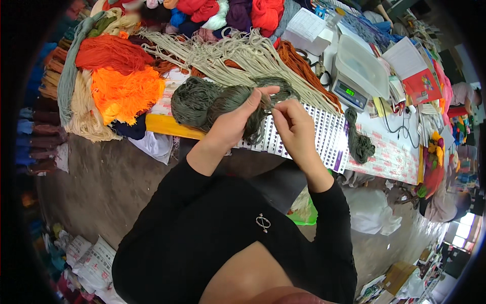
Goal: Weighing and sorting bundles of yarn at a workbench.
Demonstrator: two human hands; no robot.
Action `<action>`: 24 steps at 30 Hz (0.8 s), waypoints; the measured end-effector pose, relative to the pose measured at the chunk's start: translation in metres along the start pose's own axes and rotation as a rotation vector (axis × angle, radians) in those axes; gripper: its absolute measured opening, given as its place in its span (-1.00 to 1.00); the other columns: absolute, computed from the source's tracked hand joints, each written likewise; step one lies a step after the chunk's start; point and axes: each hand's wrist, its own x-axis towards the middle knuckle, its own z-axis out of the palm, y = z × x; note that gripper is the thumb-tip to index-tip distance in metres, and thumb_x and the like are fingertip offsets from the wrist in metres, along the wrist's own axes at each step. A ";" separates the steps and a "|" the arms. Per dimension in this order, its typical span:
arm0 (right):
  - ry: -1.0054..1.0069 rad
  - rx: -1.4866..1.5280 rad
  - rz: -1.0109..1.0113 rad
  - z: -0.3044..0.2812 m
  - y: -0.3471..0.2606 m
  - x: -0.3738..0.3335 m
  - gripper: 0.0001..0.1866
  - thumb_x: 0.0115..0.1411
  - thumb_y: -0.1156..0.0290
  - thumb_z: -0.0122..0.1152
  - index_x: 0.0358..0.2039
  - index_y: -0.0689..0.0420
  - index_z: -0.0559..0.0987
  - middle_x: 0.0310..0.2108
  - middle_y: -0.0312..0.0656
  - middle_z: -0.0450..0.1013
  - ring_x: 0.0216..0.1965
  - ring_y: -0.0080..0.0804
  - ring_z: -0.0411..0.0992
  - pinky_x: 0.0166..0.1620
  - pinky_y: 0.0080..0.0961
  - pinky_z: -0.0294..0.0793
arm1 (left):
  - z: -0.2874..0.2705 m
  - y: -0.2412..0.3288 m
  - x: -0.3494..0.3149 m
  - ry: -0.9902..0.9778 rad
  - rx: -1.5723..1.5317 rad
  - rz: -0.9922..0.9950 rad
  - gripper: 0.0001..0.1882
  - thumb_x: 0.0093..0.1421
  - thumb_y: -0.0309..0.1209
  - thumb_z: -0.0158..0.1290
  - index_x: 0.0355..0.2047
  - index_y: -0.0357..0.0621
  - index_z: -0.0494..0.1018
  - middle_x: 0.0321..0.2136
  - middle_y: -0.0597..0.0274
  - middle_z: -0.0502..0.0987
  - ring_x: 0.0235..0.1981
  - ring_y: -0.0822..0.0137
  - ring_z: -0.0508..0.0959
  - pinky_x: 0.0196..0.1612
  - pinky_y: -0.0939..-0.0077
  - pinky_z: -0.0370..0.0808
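Observation:
My left hand (234, 121) is closed round a dark grey-green yarn hank (228, 101), thumb laid along its upper right side. Just right of it, my right hand (297, 126) pinches at the hank's right end; what lies between its fingertips looks like thin strands of the same yarn. A bundle of matching yarn (192, 104) rests on the table against the held hank's left side. Behind my hands lies more of this grey-green yarn (283, 87). Beneath them is a white sheet with rows of dark dots (326, 133).
Long cream yarn (228, 58) stretches across the table behind, with bright orange yarn (126, 93) to the left. To the right are a scale with a clear tray (360, 66), a twisted grey-green skein (358, 142), a cable (397, 126) and papers. People work at far right.

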 end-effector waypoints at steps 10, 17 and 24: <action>-0.076 0.348 0.193 0.008 0.011 -0.007 -0.89 0.13 0.49 0.10 -0.37 0.25 0.42 -0.59 -0.36 0.32 -0.62 -0.71 0.29 -0.56 -0.76 0.24 | 0.011 -0.004 0.003 -0.089 0.137 -0.020 -0.48 0.30 -0.11 -0.34 0.10 -0.26 0.17 0.01 0.22 0.31 -0.01 0.42 0.34 0.04 0.54 0.26; -0.018 0.677 0.419 -0.002 0.005 -0.007 -0.93 0.14 0.52 0.01 -0.40 0.26 0.41 -0.52 -0.30 0.37 -0.62 -0.62 0.37 -0.55 -0.75 0.24 | 0.004 0.000 0.004 -0.001 -0.131 -0.077 -0.49 0.30 -0.11 -0.35 0.07 -0.25 0.21 -0.13 0.23 0.40 -0.11 0.45 0.39 -0.03 0.53 0.32; -0.059 0.701 0.436 0.006 0.011 -0.009 -0.85 0.15 0.49 0.04 -0.27 0.27 0.42 -0.54 -0.31 0.38 -0.66 -0.65 0.32 -0.56 -0.76 0.26 | 0.007 0.003 0.002 -0.123 -0.142 -0.156 -0.51 0.30 -0.14 -0.33 0.07 -0.26 0.22 -0.15 0.21 0.42 -0.19 0.45 0.43 -0.13 0.59 0.38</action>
